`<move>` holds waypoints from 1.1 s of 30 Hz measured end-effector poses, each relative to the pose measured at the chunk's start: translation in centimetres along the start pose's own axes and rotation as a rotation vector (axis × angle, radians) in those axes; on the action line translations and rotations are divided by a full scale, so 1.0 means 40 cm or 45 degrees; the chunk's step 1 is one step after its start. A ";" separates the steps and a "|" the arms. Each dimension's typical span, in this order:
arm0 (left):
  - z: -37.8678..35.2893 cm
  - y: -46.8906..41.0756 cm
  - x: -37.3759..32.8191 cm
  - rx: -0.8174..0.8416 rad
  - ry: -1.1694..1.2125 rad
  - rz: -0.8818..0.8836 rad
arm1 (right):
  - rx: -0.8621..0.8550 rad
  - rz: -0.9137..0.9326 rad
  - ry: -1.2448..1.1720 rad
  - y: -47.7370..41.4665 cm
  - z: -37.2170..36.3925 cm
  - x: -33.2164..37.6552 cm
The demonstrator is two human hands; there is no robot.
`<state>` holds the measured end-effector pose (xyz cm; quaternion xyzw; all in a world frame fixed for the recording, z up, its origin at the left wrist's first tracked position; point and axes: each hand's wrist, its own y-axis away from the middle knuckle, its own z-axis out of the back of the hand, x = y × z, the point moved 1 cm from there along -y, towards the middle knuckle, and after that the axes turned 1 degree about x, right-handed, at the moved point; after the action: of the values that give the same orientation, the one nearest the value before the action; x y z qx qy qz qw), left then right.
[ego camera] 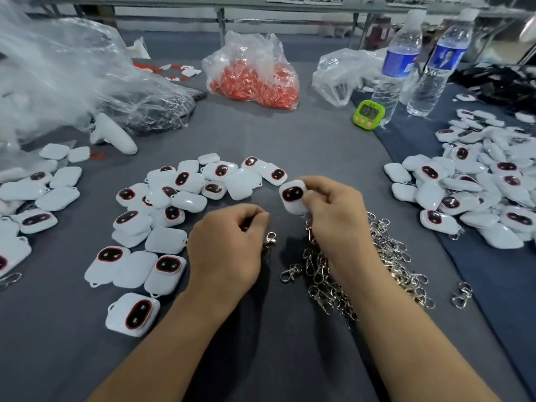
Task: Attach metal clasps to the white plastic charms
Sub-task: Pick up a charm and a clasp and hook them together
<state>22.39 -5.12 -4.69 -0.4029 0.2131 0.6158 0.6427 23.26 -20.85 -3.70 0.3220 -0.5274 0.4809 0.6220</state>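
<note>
My right hand (333,216) pinches a white plastic charm (293,197) with a dark oval face, held upright above the table. My left hand (229,242) has its fingers curled and pinches a small metal clasp (269,239) that hangs from its fingertips. A heap of silver metal clasps (356,274) lies under and to the right of my right wrist. Several loose white charms (174,204) lie spread to the left and centre of the grey table (290,343). Another pile of white charms (478,192) sits at the right, some with clasps showing.
At the back stand a plastic bag of red pieces (255,79), a crumpled clear bag (72,76), two water bottles (417,62) and a green timer (369,114). A white handle-shaped object (116,137) lies at the left. A stray clasp (462,294) lies at the right.
</note>
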 end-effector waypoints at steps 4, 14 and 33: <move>-0.008 -0.005 0.004 0.032 0.357 0.086 | 0.106 -0.671 -1.149 0.037 0.009 -0.001; -0.011 -0.018 0.016 0.078 0.466 0.082 | 0.370 -0.484 -0.796 0.069 0.023 0.006; -0.008 0.012 -0.009 0.218 0.521 -0.124 | 0.235 0.001 -0.153 0.079 0.008 -0.002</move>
<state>21.93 -5.63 -4.70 -0.4733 0.3708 0.4691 0.6468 20.17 -20.11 -4.03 0.4060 -0.5174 0.5074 0.5567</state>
